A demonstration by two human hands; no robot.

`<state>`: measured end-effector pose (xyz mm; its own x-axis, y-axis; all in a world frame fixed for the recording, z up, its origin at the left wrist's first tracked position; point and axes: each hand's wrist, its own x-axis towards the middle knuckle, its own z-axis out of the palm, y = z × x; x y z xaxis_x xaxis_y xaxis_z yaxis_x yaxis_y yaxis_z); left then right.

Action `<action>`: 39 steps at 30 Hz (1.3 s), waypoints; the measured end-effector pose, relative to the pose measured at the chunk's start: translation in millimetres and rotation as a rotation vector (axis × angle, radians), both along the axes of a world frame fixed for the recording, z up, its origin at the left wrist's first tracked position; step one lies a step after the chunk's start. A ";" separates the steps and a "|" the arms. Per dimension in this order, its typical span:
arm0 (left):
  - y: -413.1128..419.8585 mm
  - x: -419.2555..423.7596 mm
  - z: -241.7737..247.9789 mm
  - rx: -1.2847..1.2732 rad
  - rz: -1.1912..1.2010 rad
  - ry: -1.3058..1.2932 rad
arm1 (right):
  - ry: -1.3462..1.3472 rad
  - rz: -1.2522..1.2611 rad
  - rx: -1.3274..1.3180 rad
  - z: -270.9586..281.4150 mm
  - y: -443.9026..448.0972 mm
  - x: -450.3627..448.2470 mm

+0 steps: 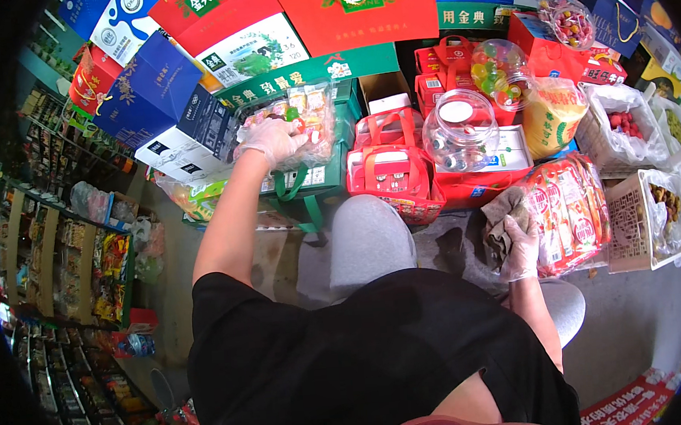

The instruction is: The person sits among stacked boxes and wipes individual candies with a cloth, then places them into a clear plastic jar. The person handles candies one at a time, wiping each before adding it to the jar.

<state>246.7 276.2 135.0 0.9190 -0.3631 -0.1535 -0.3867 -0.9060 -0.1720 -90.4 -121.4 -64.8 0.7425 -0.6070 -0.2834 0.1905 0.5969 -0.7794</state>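
My left hand (273, 141), in a clear disposable glove, lies over the front of a clear plastic tub (325, 145) of packaged snacks. Its fingertips are partly hidden, so I cannot tell whether they grip anything. A green ball (292, 113) shows just beyond the fingers. The tub rests on a green gift carton (340, 126) with green ribbon handles. Low on the right, my right hand (521, 244), also gloved, holds a crumpled grey-brown cloth (502, 219). It is beside a large clear bag of red-and-white snack packets (571, 214).
Clear plastic jars (459, 136) stand on red cartons, near a yellow bag (554, 116). White plastic baskets (629, 236) hold bagged goods at right. Red gift boxes (362, 21) and blue ones (148, 87) line the back. Stocked shelves (53, 256) run along the left.
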 end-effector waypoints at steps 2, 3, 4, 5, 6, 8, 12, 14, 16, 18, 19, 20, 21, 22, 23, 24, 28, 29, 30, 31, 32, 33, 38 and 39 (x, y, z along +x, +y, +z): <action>-0.6 -5.1 7.0 -0.014 -0.021 0.049 | 0.006 0.001 -0.013 -0.1 0.5 -0.6; 1.8 -4.0 6.5 -0.039 -0.023 0.060 | 0.005 0.002 -0.010 2.8 1.5 0.2; 6.4 -1.3 4.5 -0.063 -0.026 0.072 | 0.004 0.003 -0.006 6.6 3.5 0.9; 11.5 2.2 1.7 -0.087 -0.029 0.084 | 0.003 0.003 -0.003 8.5 4.9 1.5; 18.2 9.5 -4.8 -0.127 -0.033 0.105 | 0.013 -0.002 -0.007 8.2 4.8 1.9; 32.9 22.6 -14.7 -0.204 -0.034 0.144 | 0.029 -0.004 -0.011 6.6 5.9 4.9; 11.5 15.2 -3.9 -0.097 -0.040 0.140 | 0.016 -0.004 0.006 4.1 1.4 2.3; 5.0 8.0 -4.4 0.002 -0.061 -0.013 | 0.020 0.000 0.005 3.9 0.4 3.2; 3.7 6.4 -10.2 0.076 -0.053 -0.103 | 0.008 0.014 0.017 7.4 2.3 3.6; -2.2 -1.0 -12.7 0.076 -0.133 -0.162 | -0.004 0.002 0.011 7.1 2.1 3.5; -3.3 -11.2 -10.2 0.047 -0.205 -0.177 | 0.019 -0.013 0.003 4.2 1.0 5.4; 1.5 -10.8 -18.2 -0.015 -0.201 -0.211 | 0.019 -0.013 0.015 3.5 -0.3 2.6; 9.3 -9.8 -25.9 -0.079 -0.191 -0.246 | 0.016 -0.008 0.025 12.5 3.9 4.1; 7.4 -13.5 -24.6 -0.118 -0.197 -0.290 | -0.005 -0.009 0.021 11.5 3.6 4.0; 5.4 -17.9 -22.8 -0.158 -0.204 -0.333 | -0.024 -0.013 0.051 13.0 2.6 2.3; 7.1 -22.8 -20.1 -0.193 -0.205 -0.376 | -0.039 -0.008 0.075 18.0 4.5 2.1; -8.2 -50.2 -17.1 -0.601 -0.184 -0.597 | -0.117 0.022 0.172 27.7 3.9 -1.6; -21.6 -67.9 -15.4 -0.715 -0.291 -0.665 | -0.144 0.036 0.216 23.7 1.9 -0.1; -39.9 -86.7 -17.0 -0.871 -0.317 -0.572 | -0.224 0.067 0.232 22.2 -0.3 0.5; -61.0 -105.0 -20.0 -1.016 -0.332 -0.480 | -0.307 0.110 0.250 21.2 -1.7 1.4; -83.2 -115.7 -33.6 -1.158 -0.343 -0.335 | -0.362 0.147 0.270 19.2 -2.6 4.1; -106.3 -127.4 -46.5 -1.288 -0.350 -0.181 | -0.406 0.163 0.317 19.4 -4.4 5.8; -220.9 -198.2 -69.0 -1.075 -0.412 0.469 | -0.616 0.304 0.622 33.6 -1.2 -3.5; -240.9 -205.1 -74.9 -1.016 -0.464 0.507 | -0.589 0.273 0.658 22.5 -5.4 -2.8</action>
<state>41.6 35.3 60.1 0.5889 -0.8035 0.0876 -0.5261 -0.2987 0.7963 -93.1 -126.8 -42.3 0.9698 -0.2407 -0.0398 0.2365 0.9675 -0.0892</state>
